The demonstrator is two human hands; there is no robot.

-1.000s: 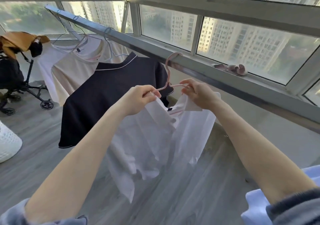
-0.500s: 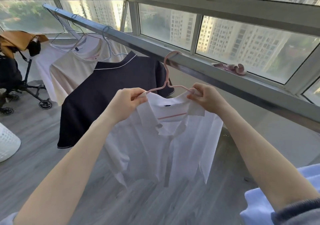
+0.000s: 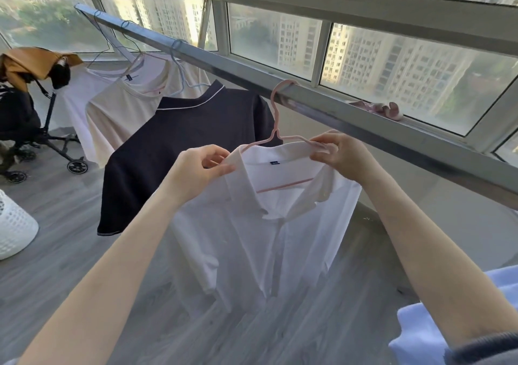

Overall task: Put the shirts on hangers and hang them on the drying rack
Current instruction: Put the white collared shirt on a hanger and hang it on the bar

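– Tall windows (image 3: pixel 392 64) run behind the drying rack (image 3: pixel 364 124), with towers outside. What has changed in the last second?
– The white shirt (image 3: pixel 252 241) has opened out. A second ago it hung bunched and twisted below the hands. Now its collar lies spread along the pink hanger (image 3: pixel 276 117) and the front falls flat, placket down the middle. The hands have also drawn apart along the collar.
– And the hanger?
– Its hook sits over the rack's rail, as before, just right of the navy shirt (image 3: pixel 182 146). A cream shirt (image 3: pixel 120 112) hangs further left.
– Where are the hands on it?
– The left hand (image 3: pixel 196 171) pinches the left end of the collar between thumb and curled fingers. The right hand (image 3: pixel 339 154) pinches the right end, fingers curled over the collar edge where the hanger's arm runs. Whether it grips that arm as well, I cannot tell. The shirt hangs between and below both hands.
– Anything else around?
– A stroller (image 3: pixel 42 129) with a tan cloth (image 3: pixel 30 61) on it stands at far left, and a white laundry basket (image 3: pixel 14 230) sits on the grey wood floor (image 3: pixel 70 252) near it.
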